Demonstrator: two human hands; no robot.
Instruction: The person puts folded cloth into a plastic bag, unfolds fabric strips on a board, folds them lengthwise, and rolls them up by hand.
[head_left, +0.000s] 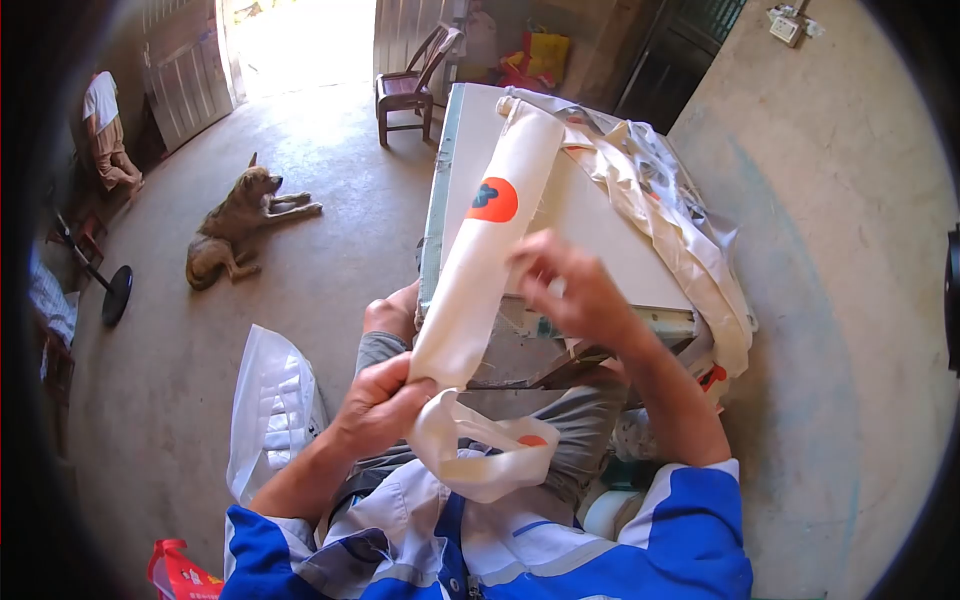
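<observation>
A long cream fabric strip [475, 265] with an orange persimmon-like print stretches from the far end of the table down toward my lap. My left hand [385, 400] is closed on its near part, thumb on top. Below that hand the strip loops over my lap, where another orange patch shows. My right hand [570, 285] is raised just right of the strip, above the table's near edge. Its fingers look bent but are smeared by motion, so whether they hold anything is unclear.
The pale-topped table [610, 235] carries more bunched cream fabric [650, 190] along its right side, hanging over the edge. A white plastic bag [275, 410] stands left of me. A dog [240, 225] lies on the floor, a wooden chair [415, 85] beyond. Someone [105, 130] is far left.
</observation>
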